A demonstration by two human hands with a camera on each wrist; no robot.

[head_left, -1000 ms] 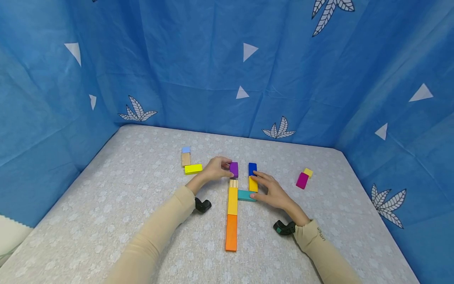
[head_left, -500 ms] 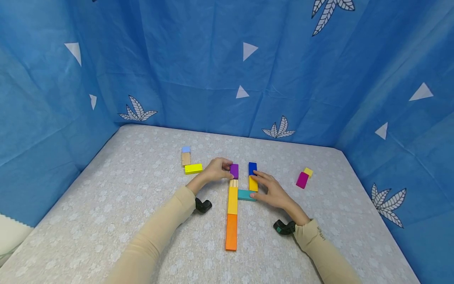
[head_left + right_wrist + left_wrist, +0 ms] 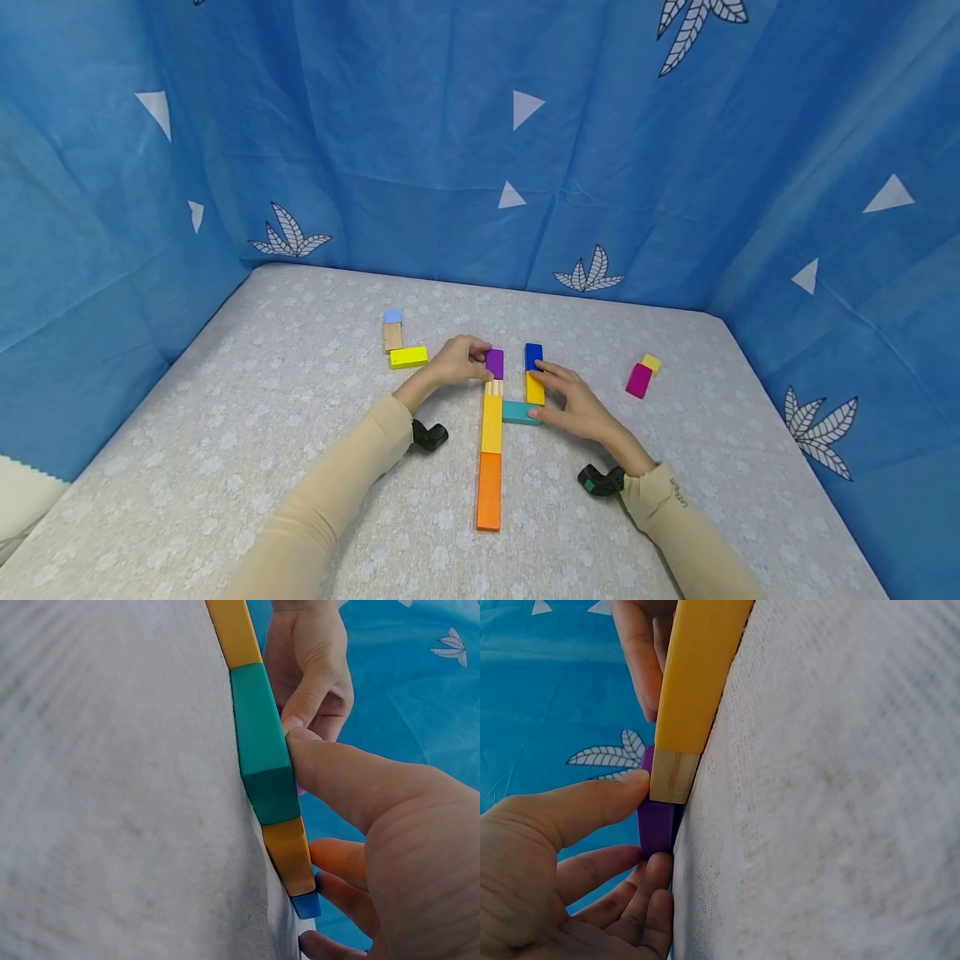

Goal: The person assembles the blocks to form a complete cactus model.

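My left hand pinches the purple block between thumb and fingers; the left wrist view shows that block against the end of a pale wooden piece. Below it in the head view, a yellow-orange block and an orange block continue the column. My right hand lies with its thumb on the teal block and its fingers at the yellow block and dark blue block. In the right wrist view the teal block touches the yellow one.
At the left lie a bright yellow block, a wooden block and a light blue piece. To the right, a magenta block touches a small yellow block. Blue curtains stand behind the table.
The purple block has moved slightly toward me, closing the gap to the pale wooden piece. My left hand has shifted slightly with it; my right hand has stayed in place.
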